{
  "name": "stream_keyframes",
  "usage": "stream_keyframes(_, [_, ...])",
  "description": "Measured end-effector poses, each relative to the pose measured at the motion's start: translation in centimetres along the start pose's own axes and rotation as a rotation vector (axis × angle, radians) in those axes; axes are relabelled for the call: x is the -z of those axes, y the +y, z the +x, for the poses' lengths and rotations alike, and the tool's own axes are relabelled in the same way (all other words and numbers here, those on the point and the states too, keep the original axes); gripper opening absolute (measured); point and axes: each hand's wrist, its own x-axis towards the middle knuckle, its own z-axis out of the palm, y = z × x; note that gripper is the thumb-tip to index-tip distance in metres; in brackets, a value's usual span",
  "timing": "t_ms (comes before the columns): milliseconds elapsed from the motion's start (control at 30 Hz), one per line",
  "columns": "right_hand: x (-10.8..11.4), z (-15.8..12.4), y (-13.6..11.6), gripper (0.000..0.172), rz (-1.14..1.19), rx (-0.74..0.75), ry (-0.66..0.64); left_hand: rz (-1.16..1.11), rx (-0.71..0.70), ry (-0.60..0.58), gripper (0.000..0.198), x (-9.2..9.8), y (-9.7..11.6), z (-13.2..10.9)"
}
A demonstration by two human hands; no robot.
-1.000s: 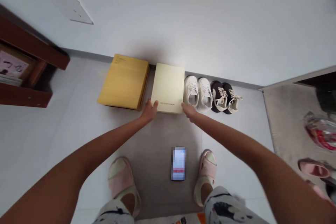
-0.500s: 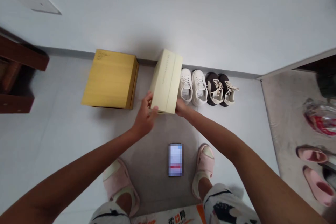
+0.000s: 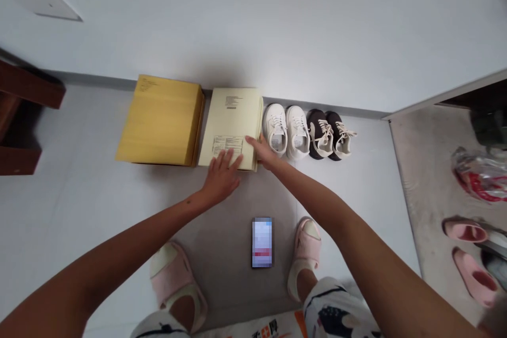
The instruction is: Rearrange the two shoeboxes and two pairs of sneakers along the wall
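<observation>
Left hand (image 3: 222, 177) flat, fingers spread on my cream box (image 3: 233, 116), smooth rectangular cardboard. Right hand (image 3: 264, 154) clasps its corner, thumb on top. Box lies flat, just right of yellow box (image 3: 160, 121).

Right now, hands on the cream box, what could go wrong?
The cream box sits close between the yellow box and white sneakers; sliding it could shove either.
The left hand lies flat on top, no real grip, so a lift may slip.
The phone lies by the feet; a step could hit it.
</observation>
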Motion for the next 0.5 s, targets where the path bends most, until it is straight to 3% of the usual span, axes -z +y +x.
stream_keyframes(100, [0.7, 0.1, 0.4, 0.059, -0.101, 0.125, 0.107, 0.016, 0.096, -0.011, 0.062, -0.2, -2.0, -0.2])
stream_keyframes(233, [5.8, -1.4, -1.0, 0.044, -0.512, 0.301, 0.237, -0.061, 0.184, 0.056, 0.06, -0.1, -3.6, 0.8])
stream_keyframes(367, [12.0, -3.5, -1.5, 0.05, -0.973, 0.167, 0.322, -0.161, 0.24, 0.111, 0.088, -0.2, -4.2, 1.9])
stream_keyframes(433, [13.7, -4.2, -0.6, 0.052, -1.04, 0.08, 0.31, -0.171, 0.267, 0.135, 0.091, -0.4, -4.1, 1.7])
stream_keyframes(500, [14.3, -4.2, 0.6, 0.052, -0.944, 0.057, 0.278, -0.142, 0.294, 0.168, 0.088, -0.4, -3.3, 1.3])
